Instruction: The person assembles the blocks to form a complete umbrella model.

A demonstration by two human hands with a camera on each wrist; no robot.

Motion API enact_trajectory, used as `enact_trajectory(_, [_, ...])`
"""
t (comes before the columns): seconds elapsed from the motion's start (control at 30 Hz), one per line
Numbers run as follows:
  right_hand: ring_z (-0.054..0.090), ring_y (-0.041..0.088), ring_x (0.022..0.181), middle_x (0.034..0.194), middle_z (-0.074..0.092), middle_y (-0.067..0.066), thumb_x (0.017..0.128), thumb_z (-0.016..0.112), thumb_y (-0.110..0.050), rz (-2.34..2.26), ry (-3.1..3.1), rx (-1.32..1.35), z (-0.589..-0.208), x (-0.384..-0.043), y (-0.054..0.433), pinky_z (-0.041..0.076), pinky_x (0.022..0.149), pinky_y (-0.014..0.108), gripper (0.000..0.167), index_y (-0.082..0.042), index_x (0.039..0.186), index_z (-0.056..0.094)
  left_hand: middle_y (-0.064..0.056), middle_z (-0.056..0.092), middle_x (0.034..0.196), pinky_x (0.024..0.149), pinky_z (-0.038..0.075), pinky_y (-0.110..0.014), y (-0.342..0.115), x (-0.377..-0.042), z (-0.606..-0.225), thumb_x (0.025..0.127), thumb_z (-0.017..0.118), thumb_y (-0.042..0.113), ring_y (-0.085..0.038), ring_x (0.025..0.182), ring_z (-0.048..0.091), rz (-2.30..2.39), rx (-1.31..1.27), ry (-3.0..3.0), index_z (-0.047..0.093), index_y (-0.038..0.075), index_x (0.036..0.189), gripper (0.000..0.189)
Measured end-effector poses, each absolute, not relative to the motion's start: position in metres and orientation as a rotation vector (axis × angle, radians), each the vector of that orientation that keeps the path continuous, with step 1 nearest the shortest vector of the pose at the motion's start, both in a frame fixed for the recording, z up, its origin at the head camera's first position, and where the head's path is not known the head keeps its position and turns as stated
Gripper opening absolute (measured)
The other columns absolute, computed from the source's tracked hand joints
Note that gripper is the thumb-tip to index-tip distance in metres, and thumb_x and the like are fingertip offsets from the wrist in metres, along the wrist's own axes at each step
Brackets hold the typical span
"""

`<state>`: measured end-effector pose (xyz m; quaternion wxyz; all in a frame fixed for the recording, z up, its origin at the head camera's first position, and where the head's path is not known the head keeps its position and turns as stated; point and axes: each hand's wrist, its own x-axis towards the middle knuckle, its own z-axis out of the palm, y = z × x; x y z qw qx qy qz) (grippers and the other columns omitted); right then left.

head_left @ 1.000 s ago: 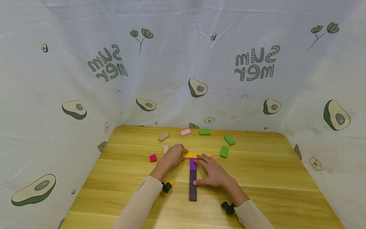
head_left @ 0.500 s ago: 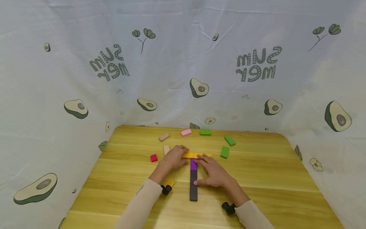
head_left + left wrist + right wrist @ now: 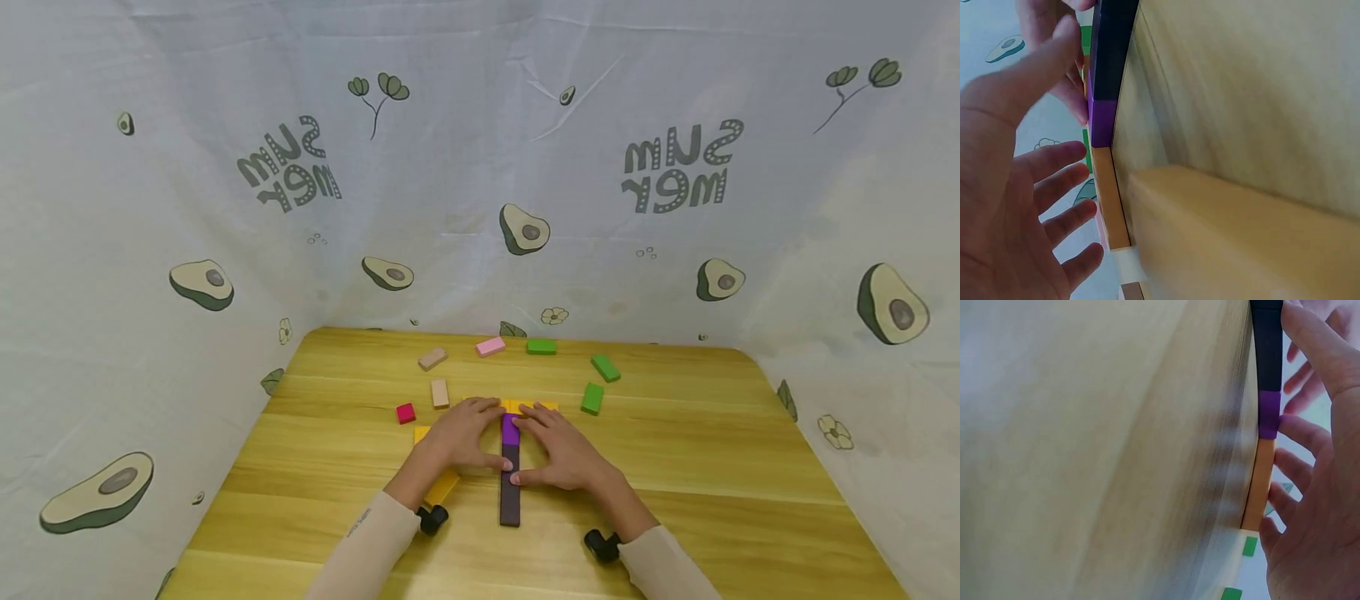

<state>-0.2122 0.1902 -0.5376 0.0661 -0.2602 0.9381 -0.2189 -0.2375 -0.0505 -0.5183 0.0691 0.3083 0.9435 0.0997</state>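
Black blocks (image 3: 509,504), a purple block (image 3: 511,430) and a crossbar of yellow blocks (image 3: 547,407) form a flat T on the table. My left hand (image 3: 467,433) hovers over the left side of the T, its fingers loosely spread near the crossbar and its thumb tip at the black part. In the left wrist view, those fingers appear apart from the yellow block (image 3: 1112,200). On the other side, my right hand (image 3: 566,454) rests with fingertips against the purple and yellow blocks and its thumb touching the black part. Part of the crossbar is hidden behind the left hand.
Behind the T lie a pink block (image 3: 491,347) and several green ones, one of them a green block (image 3: 592,399) at right. A red block (image 3: 406,413) and a beige block (image 3: 440,393) are at left. Yellow blocks (image 3: 444,489) lie partly under the left forearm.
My left hand has come off the crossbar's left end and shifted right and nearer, its thumb now at the black part. More of the beige and loose yellow blocks shows. My right hand stays put.
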Motion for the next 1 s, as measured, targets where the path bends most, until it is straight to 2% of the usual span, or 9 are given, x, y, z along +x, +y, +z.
enact_trajectory(0.2, [0.024,0.04,0.157,0.166,0.037,0.006,0.079,0.073,-0.074,-0.666,2.829,-0.788,-0.537,-0.213,0.19,0.026,0.122,0.066,0.098,-0.018,0.155,0.049,0.003,0.028,0.17,0.128,0.024,-0.053,-0.048,-0.231,-0.517,0.064,0.072,0.088,-0.028,0.158,0.025,0.239,0.938,2.773,0.033,0.023,0.163,0.125])
enact_trajectory(0.33, [0.023,0.04,0.157,0.166,0.037,0.006,0.079,0.073,-0.074,-0.658,2.823,-0.777,-0.538,-0.212,0.19,0.026,0.122,0.067,0.099,-0.017,0.155,0.048,0.005,0.023,0.172,0.128,0.02,-0.056,-0.045,-0.228,-0.518,0.057,0.074,0.091,-0.028,0.16,0.019,0.193,0.923,2.749,0.028,0.025,0.165,0.134])
enact_trajectory(0.67, [0.023,0.04,0.157,0.166,0.036,0.006,0.079,0.071,-0.075,-0.657,2.823,-0.772,-0.538,-0.211,0.191,0.026,0.122,0.067,0.099,-0.017,0.156,0.047,0.009,0.018,0.173,0.128,0.017,-0.059,-0.041,-0.224,-0.523,0.054,0.072,0.094,-0.026,0.161,0.014,0.164,0.933,2.778,0.022,0.026,0.166,0.14])
enact_trajectory(1.0, [0.023,0.04,0.157,0.166,0.037,0.007,0.08,0.072,-0.073,-0.659,2.824,-0.781,-0.538,-0.21,0.19,0.025,0.123,0.067,0.099,-0.015,0.156,0.046,0.009,0.022,0.172,0.126,0.02,-0.062,-0.04,-0.224,-0.524,0.053,0.071,0.095,-0.027,0.16,0.019,0.159,0.94,2.797,0.023,0.025,0.166,0.141])
